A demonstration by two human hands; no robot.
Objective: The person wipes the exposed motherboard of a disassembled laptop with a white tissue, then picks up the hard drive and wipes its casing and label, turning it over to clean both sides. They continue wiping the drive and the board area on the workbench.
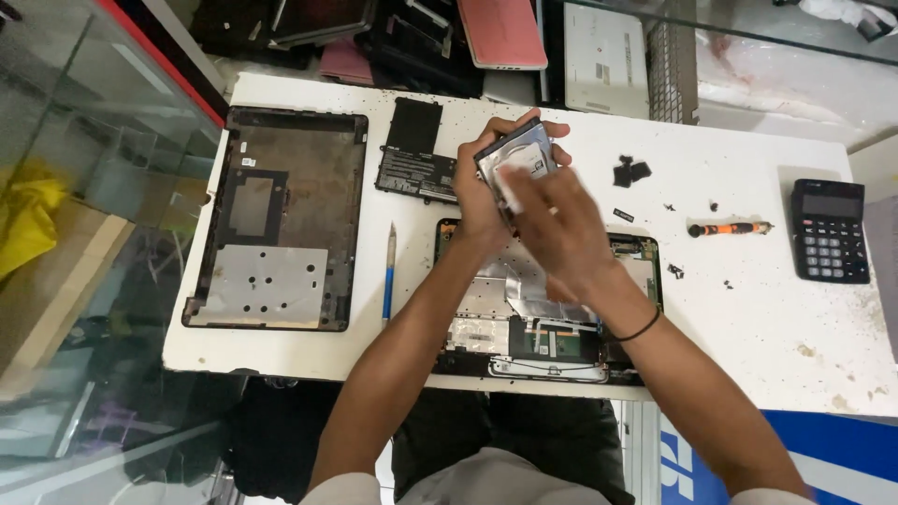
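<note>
Nearest the camera, two bare forearms are seen reaching out over the open laptop chassis (547,313), whose board and foil shielding lie exposed at the near edge of the white desk (748,309). Above it, a silver hard drive (516,154) is held clear of the desk. The left hand (482,201) is clasped around the drive, its fingers (510,126) curled over the far edge and the thumb side beneath. The right hand (561,229) is blurred; its fingers (513,192) lie on the near face of the drive, but whether they are pinching it or only brushing it cannot be told.

To the left of the fingers a black battery pack (416,154) is laid flat, and further left the removed bottom cover (276,220), inner side up. A blue pen-like tool (388,271) lies between cover and chassis. To the right of the fingers are found small black brackets (631,171), loose screws (673,271), an orange-handled screwdriver (730,228) and a black calculator (830,230).

The step is judged best done with the drive gripped by its edges only, the label face and connector being kept free of pressure. The drive is best kept low over the chassis, so that a slip costs little. The screws beside the fingers should not be swept aside.
</note>
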